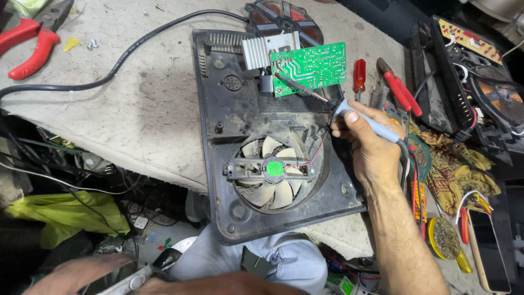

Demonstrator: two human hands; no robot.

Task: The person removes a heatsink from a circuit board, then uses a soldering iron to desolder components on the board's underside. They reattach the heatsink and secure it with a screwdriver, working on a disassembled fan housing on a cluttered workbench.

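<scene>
Two hands at a cluttered repair bench: right hand (pixel 367 143) clamped around a blue-handled soldering iron (pixel 349 113), tip resting on the near-left corner of a green circuit board (pixel 314 66) propped at the far edge of an opened black appliance base (pixel 224 131). Left hand (pixel 82 275) blurred at the near-left edge, fingers closed on a small silver tool (pixel 131 281). Ribbed aluminium heat sink (pixel 263 50) touching the board's left side; pale fan (pixel 273 170) with a square green label (pixel 275 168) at its hub in the base's near half. Base overhanging the near edge of the worn bench top (pixel 136 109), above a lap in light blue cloth. Open room only to the left, crossed by a black cable (pixel 123 57), red-handled pliers (pixel 30 41) at the far-left corner. Right side crowded: red screwdriver (pixel 358 75), second red pliers (pixel 401 90), yellow patterned cloth (pixel 450 164), another opened appliance (pixel 469 65) with a cream strip dotted red along its far rim.
</scene>
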